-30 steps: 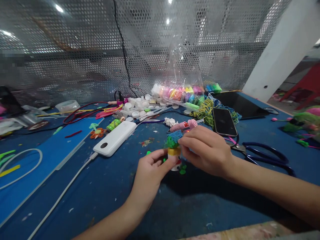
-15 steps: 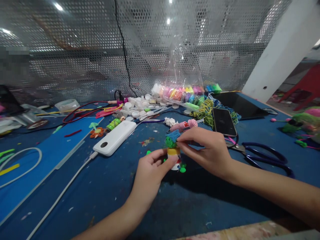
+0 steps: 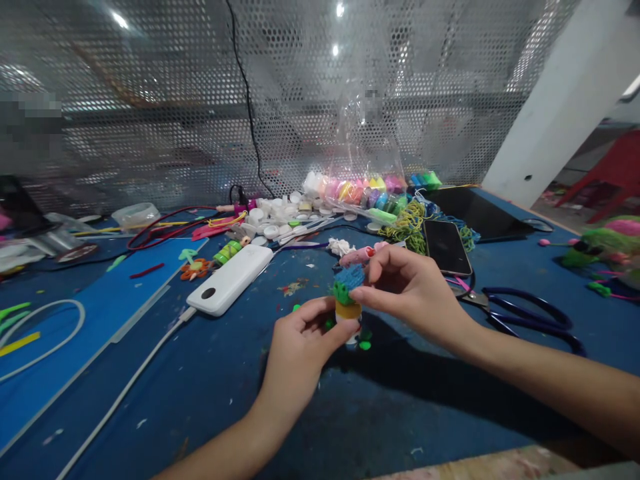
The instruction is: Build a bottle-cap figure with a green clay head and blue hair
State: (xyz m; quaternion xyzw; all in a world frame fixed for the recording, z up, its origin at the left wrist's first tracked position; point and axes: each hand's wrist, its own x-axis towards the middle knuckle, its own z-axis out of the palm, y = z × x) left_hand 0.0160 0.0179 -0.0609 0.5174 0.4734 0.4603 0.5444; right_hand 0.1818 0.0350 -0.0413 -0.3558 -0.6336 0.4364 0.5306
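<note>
A small doll figure [image 3: 342,291] stands upright before me, with a green head, blue yarn-like hair [image 3: 351,273], a yellow band and a white lower part. Small green pieces show low at its sides. My left hand [image 3: 305,337] is closed around the lower body, thumb in front, hiding much of it. At the head, my right hand [image 3: 407,280] has its thumb against the green side and its curled forefinger beside the blue hair. Whether that forefinger presses on the hair is hard to see. Close behind lies a pink rolled piece [image 3: 359,255].
A white power bank [image 3: 230,277] with a cable lies left, near a blue board [image 3: 95,313]. Blue-handled scissors [image 3: 530,313], a phone [image 3: 448,247] and yarn bundles [image 3: 407,227] are right. White caps [image 3: 270,230] and a clear bag [image 3: 367,180] sit behind.
My right thumb and forefinger have spread from a pinch at the hair, the thumb now against the head. The blue hair sits fuller on top. My left hand keeps its hold.
</note>
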